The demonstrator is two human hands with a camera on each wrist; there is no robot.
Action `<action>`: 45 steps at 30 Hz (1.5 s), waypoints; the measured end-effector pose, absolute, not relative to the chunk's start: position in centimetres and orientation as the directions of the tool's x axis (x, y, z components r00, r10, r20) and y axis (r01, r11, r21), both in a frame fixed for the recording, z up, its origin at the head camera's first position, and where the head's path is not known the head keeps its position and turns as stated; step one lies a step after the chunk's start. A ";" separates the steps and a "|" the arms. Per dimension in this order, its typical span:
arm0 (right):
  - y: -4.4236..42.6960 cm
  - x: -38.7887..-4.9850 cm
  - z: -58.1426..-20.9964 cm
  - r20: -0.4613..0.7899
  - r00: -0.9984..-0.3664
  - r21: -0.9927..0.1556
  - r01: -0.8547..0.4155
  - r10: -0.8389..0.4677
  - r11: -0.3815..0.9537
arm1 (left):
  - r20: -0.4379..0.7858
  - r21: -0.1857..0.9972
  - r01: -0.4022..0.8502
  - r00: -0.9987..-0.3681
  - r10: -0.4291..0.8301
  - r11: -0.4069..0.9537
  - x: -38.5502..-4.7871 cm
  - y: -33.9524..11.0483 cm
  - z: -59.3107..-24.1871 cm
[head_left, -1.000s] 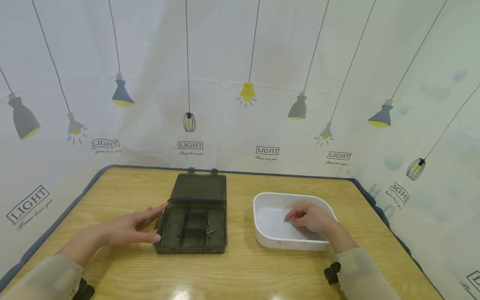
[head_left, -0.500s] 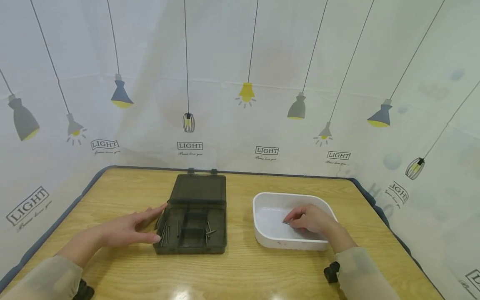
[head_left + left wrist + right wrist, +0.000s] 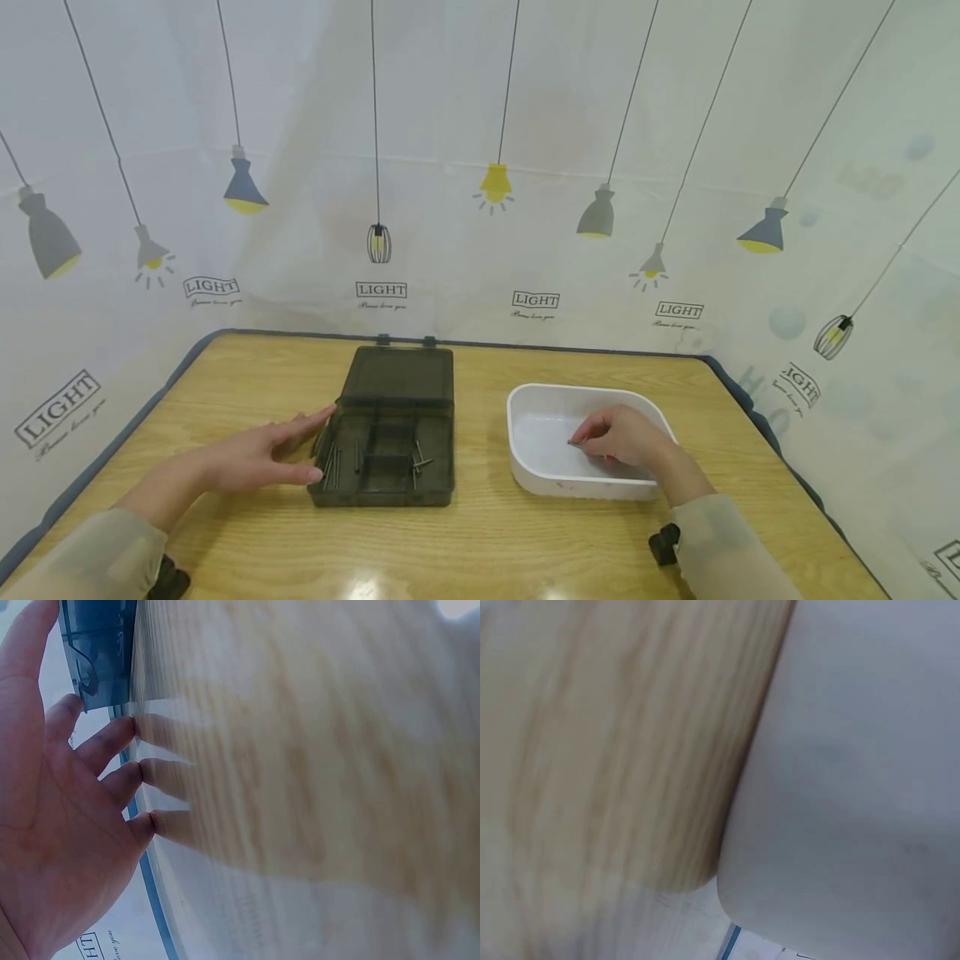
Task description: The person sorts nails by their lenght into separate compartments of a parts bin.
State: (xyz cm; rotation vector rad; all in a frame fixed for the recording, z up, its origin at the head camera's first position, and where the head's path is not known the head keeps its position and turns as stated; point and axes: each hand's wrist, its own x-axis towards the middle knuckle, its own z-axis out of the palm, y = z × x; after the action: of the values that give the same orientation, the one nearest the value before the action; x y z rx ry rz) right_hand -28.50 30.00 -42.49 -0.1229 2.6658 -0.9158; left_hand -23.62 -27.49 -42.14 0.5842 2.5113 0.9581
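In the head view, my left hand (image 3: 243, 458) rests at the left side of a dark, see-through plastic case (image 3: 390, 493). Its fingers are spread and straight, with index finger and thumb at the case's edge. The case lies with its lid (image 3: 401, 377) folded back. Several thin metal screws or nails (image 3: 336, 468) lie in its left and right compartments. My right hand (image 3: 622, 437) reaches into a white tub (image 3: 536, 483) and pinches a small, thin metal screw or nail (image 3: 573, 442) between thumb and fingers. In the right wrist view, the tub's outer wall (image 3: 840, 795) hides that hand.
Both containers stand on a wood-grain table (image 3: 480, 533), with a gap of bare wood between them. A white curtain (image 3: 450, 100) printed with lamps hangs behind the table and along both sides. Black wrist cameras (image 3: 663, 546) sit under the sleeves.
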 end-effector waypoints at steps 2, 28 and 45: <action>30.0 -28.5 -42.5 -0.272 -0.944 -0.610 0.017 -0.189 0.792 | -0.205 0.689 0.242 -0.839 0.504 0.683 -23.6 -27.5 -42.2; 29.2 -28.1 -39.3 -0.196 -0.942 -0.692 -0.064 -0.272 0.719 | -0.212 0.668 0.246 -0.841 0.497 0.702 -23.7 -27.4 -41.8; 25.2 -27.4 -36.9 -0.080 -0.933 -0.831 -0.133 -0.352 0.540 | -0.237 0.679 0.220 -0.837 0.493 0.700 -23.8 -27.7 -42.2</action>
State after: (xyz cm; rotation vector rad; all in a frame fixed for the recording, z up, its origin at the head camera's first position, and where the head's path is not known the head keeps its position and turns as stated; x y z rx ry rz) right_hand -27.42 25.16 -36.87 -0.4079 2.5409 -1.3415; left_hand -23.75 -27.66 -42.19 0.5533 2.5057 0.9274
